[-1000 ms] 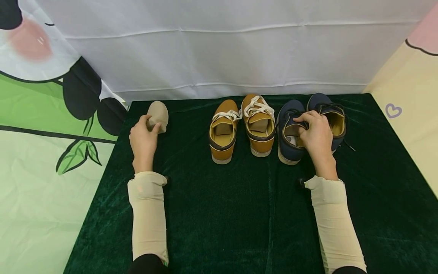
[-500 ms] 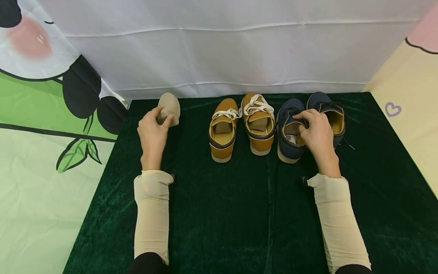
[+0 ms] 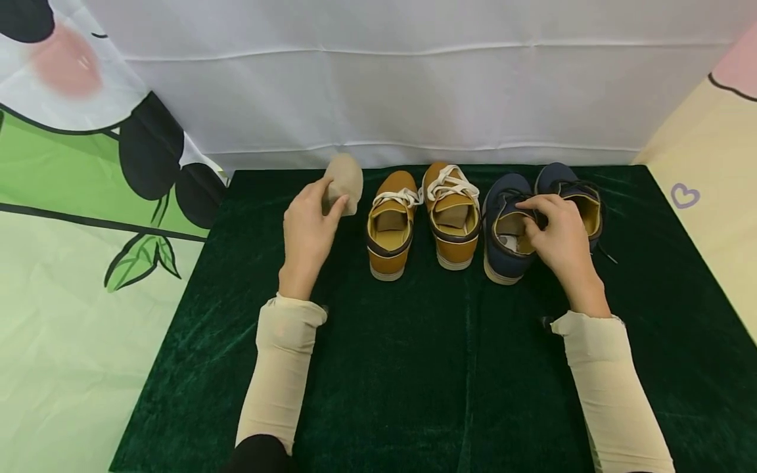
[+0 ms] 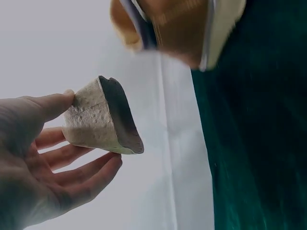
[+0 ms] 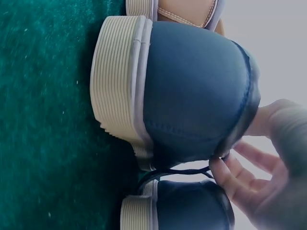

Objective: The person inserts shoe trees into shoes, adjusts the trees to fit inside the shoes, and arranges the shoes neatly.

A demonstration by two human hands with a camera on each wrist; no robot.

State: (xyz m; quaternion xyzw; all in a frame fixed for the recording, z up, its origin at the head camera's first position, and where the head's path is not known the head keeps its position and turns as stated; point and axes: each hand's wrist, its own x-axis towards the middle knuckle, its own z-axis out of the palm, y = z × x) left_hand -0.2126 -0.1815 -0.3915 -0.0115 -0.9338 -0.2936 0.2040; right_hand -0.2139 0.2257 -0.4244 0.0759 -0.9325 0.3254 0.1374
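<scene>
My left hand (image 3: 310, 230) pinches a beige, pulp-like toe-shaped shoe insert (image 3: 345, 182) just left of the brown shoes. In the left wrist view the insert (image 4: 93, 117) is off the cloth, thumb on one side, fingertips under the other. My right hand (image 3: 558, 233) is at the collar of the left navy shoe (image 3: 499, 259). The right wrist view has its thumb going behind the collar of that navy shoe (image 5: 196, 86), its fingers against the outer edge near a dark lace (image 5: 184, 171). The other navy shoe (image 3: 556, 174) stands partly behind this hand.
Two brown shoes with white laces, the left brown shoe (image 3: 387, 256) and the right brown shoe (image 3: 454, 249), stand side by side, toes toward the white backdrop (image 3: 414, 98). Beige inserts show inside them. Dark green cloth (image 3: 402, 374) covers the table.
The left hand has carried the insert rightward, from the far left to beside the brown shoes. My right hand stays at the left navy shoe, its forearm slanting a little more to the right.
</scene>
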